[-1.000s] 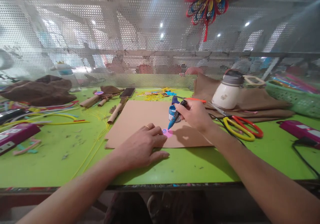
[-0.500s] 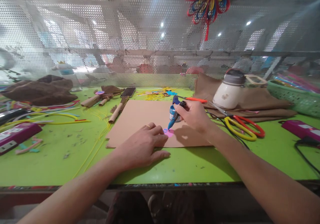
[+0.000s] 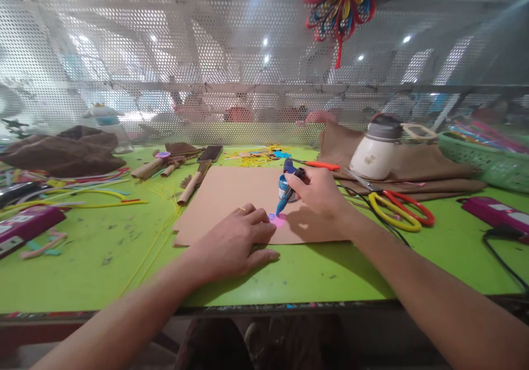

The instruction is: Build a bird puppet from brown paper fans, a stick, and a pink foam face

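My right hand (image 3: 320,191) is closed around a blue marker (image 3: 284,201) with a dark upper part. Its tapered tip points down at a pink paper disc (image 3: 279,222), near a small blue round drawing (image 3: 271,216) at the disc's left edge. Flat on a tan cardboard sheet (image 3: 235,185), my left hand (image 3: 243,238) has its fingers stretched out, the fingertips beside the disc. Just behind the marker stands a small blue-and-white container (image 3: 282,185), partly hidden by my right hand.
Scissors (image 3: 397,211), a white jar (image 3: 375,152) and brown cloth (image 3: 430,166) lie right. Rolled brown pieces (image 3: 194,185), a phone (image 3: 210,153) and yellow scraps (image 3: 256,155) sit behind. Purple power strips (image 3: 31,227) flank the green table (image 3: 103,271); a mesh panel (image 3: 235,45) rises beyond.
The whole view has shifted slightly left. Both hands keep nearly the same pose, and the marker tip stays at the pink disc.
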Demonstrator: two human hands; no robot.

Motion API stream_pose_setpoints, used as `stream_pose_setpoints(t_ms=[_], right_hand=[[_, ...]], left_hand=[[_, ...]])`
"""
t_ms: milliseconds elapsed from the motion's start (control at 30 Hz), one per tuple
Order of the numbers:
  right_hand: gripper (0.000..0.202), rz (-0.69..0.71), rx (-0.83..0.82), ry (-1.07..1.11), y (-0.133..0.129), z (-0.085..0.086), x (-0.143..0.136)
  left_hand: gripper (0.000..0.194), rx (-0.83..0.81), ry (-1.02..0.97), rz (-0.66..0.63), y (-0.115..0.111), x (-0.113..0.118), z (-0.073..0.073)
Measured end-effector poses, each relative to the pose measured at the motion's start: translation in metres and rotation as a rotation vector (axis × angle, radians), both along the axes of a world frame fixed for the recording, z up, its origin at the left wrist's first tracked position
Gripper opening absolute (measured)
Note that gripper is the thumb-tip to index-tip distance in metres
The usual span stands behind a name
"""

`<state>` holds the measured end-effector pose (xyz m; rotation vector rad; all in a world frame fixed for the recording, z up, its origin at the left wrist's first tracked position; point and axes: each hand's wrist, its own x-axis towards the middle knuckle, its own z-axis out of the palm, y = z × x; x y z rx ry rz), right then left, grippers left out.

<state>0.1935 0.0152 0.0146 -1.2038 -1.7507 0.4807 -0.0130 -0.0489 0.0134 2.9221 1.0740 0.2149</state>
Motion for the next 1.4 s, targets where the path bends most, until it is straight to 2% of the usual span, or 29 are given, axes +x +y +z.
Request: stream_pose_setpoints(t_ms=[333,567,1400], right_hand=[[0.032,-0.036,0.013,-0.005,-0.0040,0.0045,0.0003],[0.026,0.014,0.019,0.013,-0.0018,-0.0002,-0.0019],[0.026,-0.055,0.004,0.030,-0.0029,0.0053,0.0000]], left_hand=[[0.034,-0.008,-0.031,-0.003,-0.0004,-0.0001,0.0007],[0.034,-0.009,-0.029,-0.006,-0.0006,0.0000,0.0013],[0.033,-0.020,-0.026,0.001,0.0011,-0.0004,0.0000]])
